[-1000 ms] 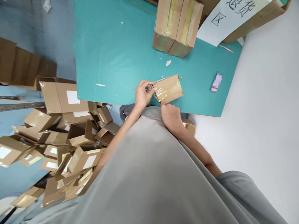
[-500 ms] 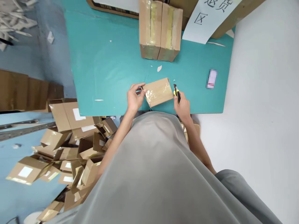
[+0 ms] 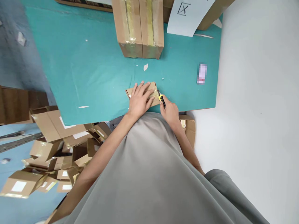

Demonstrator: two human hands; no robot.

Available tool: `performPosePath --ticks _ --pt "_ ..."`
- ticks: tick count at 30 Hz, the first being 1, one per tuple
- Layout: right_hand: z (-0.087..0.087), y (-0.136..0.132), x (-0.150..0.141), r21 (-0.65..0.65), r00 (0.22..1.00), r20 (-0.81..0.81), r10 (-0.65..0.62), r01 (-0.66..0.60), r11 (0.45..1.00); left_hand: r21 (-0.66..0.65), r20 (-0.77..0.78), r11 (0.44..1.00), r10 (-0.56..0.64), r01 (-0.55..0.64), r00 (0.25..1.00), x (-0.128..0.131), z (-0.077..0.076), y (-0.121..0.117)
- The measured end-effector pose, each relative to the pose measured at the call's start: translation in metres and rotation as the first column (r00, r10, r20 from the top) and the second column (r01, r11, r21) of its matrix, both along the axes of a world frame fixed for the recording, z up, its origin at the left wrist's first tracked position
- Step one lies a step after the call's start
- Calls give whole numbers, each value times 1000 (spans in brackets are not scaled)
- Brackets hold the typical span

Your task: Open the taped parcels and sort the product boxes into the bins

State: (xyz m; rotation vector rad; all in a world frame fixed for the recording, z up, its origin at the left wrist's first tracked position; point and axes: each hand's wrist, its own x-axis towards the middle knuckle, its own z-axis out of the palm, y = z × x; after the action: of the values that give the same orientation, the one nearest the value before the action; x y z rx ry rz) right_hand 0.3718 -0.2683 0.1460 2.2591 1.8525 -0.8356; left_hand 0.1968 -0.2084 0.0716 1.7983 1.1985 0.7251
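A small taped cardboard box (image 3: 153, 87) lies near the front edge of the teal tabletop (image 3: 93, 68). My left hand (image 3: 140, 99) rests flat on top of it, fingers spread, covering much of its upper face. In my right hand (image 3: 169, 112) is a black and yellow box cutter (image 3: 162, 99), gripped by its handle. The cutter's tip is at the right end of the box; whether the blade has gone into the cardboard I cannot tell.
Two tall taped cartons (image 3: 141, 40) stand at the table's back, beside a white sheet with writing (image 3: 184, 18). A blurred pinkish item (image 3: 202, 73) lies on the right. Several opened cardboard boxes (image 3: 53, 137) are heaped on the floor at left. A white wall (image 3: 259, 77) borders the right.
My left hand has gone from holding the box's left end to lying flat on its top. The cutter in my right hand has come to the box's right end. The view has shifted.
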Motion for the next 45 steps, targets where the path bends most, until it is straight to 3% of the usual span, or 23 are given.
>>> performPosePath --ticks 3,11,21,30,37,45 --pt "7 3 -5 -47 998 54 15 -12 999 25 -16 1000 5 -4 1000 -2 -1 -1" --pt "14 9 -14 -78 997 81 -5 11 997 131 -239 988 -50 84 970 -3 -7 -4" --pt "20 4 -9 -110 999 34 -23 26 994 154 -241 984 -53 92 969 -6 -11 -6" --pt "29 27 -24 -182 993 121 9 13 983 150 -231 985 -50 86 972 -5 -14 -8" --pt "39 9 -28 -254 986 162 33 9 967 150 -247 984 -57 96 967 -7 -15 -14" --pt "35 14 -29 -235 986 164 14 26 972 155 -259 982 -68 111 964 -5 -17 -9"
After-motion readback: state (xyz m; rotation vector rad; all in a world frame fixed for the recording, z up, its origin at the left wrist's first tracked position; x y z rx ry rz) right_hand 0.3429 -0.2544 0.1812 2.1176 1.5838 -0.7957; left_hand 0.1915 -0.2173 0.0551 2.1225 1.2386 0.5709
